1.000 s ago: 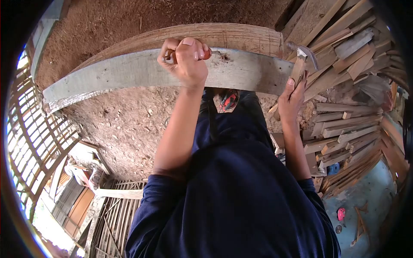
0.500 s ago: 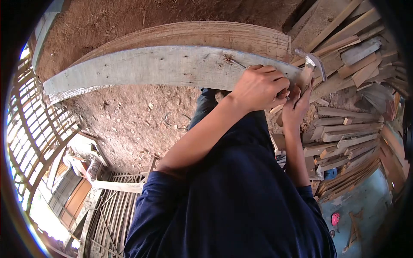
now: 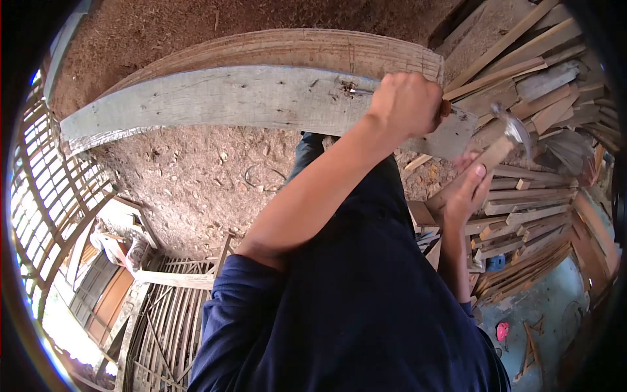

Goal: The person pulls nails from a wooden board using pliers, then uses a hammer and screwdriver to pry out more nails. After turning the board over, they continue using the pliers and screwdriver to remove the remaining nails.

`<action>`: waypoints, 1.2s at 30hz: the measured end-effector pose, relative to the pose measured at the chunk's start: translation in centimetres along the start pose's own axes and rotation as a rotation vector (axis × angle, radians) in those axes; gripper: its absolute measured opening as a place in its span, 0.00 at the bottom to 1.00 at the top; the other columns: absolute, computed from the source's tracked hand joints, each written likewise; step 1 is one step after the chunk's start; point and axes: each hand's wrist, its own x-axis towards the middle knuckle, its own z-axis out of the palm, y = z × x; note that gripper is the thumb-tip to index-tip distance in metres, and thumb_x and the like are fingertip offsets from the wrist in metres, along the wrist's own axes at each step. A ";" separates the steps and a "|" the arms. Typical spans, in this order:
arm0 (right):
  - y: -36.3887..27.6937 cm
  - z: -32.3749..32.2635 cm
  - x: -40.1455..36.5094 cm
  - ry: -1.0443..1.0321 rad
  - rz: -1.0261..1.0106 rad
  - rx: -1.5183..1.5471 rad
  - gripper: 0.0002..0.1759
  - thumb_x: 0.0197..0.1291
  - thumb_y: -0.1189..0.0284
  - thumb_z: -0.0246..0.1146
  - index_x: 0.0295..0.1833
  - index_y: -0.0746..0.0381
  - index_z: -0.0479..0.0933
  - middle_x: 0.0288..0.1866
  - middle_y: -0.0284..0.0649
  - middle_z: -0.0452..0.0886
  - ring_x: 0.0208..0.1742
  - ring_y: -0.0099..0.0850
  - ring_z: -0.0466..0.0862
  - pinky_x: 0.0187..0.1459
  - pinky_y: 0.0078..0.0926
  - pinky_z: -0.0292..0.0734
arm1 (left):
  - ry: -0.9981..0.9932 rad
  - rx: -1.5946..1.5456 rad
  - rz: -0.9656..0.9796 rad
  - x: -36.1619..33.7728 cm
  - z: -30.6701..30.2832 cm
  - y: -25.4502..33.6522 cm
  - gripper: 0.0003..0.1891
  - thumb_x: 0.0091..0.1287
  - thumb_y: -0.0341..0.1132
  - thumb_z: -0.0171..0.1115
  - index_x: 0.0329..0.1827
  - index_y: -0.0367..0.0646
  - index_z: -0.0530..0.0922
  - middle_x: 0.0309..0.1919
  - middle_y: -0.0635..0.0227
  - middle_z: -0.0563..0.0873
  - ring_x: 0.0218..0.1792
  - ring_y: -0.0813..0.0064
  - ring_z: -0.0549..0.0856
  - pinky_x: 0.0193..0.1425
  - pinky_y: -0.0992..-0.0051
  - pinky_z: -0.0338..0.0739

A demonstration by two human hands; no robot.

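Observation:
My left hand is closed in a fist around a narrow chisel. The chisel's thin metal shaft points left along the curved grey plank, and its brown handle end shows beside my fist. The shaft's tip is close to a rough, gouged spot in the plank's face. To the right, off the plank's end, my right hand grips a claw hammer by its wooden handle, thumb along it. The metal head is raised up and to the right.
Behind the grey plank lies a stack of curved brown boards. Piled offcuts and long timber strips fill the right side. A pink object rests on a bluish surface at lower right. Wooden slats stand at lower left.
The hammer has moved right and down, away from the plank and from my left hand. My left hand has shifted slightly up and right and turned into a tighter fist around the chisel.

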 end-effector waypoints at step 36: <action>-1.6 -5.2 -3.2 0.273 0.348 0.447 0.22 0.81 0.48 0.48 0.54 0.56 0.74 0.30 0.28 0.72 0.21 0.17 0.68 0.20 0.15 0.62 | -0.134 -0.017 0.026 -0.2 -1.5 0.1 0.11 0.62 0.46 0.65 0.36 0.53 0.91 0.32 0.59 0.91 0.37 0.57 0.91 0.45 0.58 0.87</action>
